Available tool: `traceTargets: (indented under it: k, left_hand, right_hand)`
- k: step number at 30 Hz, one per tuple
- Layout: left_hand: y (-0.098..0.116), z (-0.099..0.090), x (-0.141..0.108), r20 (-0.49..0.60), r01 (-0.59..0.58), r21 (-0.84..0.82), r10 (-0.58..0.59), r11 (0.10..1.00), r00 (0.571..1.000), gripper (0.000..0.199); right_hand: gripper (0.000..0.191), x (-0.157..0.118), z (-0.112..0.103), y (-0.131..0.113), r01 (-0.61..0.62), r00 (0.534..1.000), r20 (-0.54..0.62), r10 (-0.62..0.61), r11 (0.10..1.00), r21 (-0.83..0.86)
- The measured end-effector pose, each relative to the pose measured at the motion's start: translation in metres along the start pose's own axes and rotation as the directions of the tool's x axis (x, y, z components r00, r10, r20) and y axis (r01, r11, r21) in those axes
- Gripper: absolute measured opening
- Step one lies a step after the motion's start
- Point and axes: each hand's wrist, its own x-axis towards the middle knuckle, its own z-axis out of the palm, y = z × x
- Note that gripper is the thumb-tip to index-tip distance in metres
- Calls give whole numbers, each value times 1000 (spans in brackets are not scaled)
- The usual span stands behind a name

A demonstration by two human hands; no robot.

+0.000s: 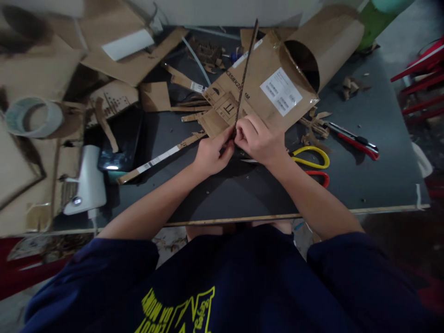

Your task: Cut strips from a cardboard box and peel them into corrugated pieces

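Observation:
A narrow cardboard strip [244,74] rises edge-on from between my hands, its far end pointing away toward the wall. My left hand [214,155] pinches its near end, thumb and fingers pressed together. Right beside it, my right hand [257,138] is closed on the same end with curled fingers. Behind the strip lies a large printed cardboard piece [256,88] bearing a white label [281,91]. Scissors with yellow and red handles [314,157] rest under my right wrist, their blades partly showing. The strip's lowest end is hidden by my fingers.
A red box cutter [359,142] lies to the right among cardboard scraps. A cardboard tube [328,41] stands at the back right. On the left are a tape roll [33,118], a white device with a cable [88,182], a black tablet-like object [121,138] and cardboard sheets [38,69].

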Motion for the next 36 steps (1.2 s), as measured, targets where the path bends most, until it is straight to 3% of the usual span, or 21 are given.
traceTargets:
  k: [9, 14, 19, 30, 36]
  left_hand:
    - [10, -5, 3, 62, 3, 54, -6, 999, 998, 37]
    - [13, -5, 6, -11, 120, -114, -122, 986, 993, 37]
    - [11, -2, 9, 61, 246, -318, -239, 915, 969, 45]
    - [11, 0, 8, 20, 223, -336, -230, 915, 973, 36]
    - [5, 5, 8, 8, 250, -476, -280, 843, 960, 46]
  right_hand:
    - [16, -1, 2, 14, 27, 996, 83, -42, 985, 171]
    - [11, -1, 2, 11, 27, 997, 65, -45, 968, 250]
    - [7, -2, 5, 9, 10, 996, 84, -41, 939, 344]
    - [7, 2, 7, 14, 32, 999, 17, -49, 844, 536]
    - [4, 1, 6, 12, 13, 999, -48, 18, 819, 574]
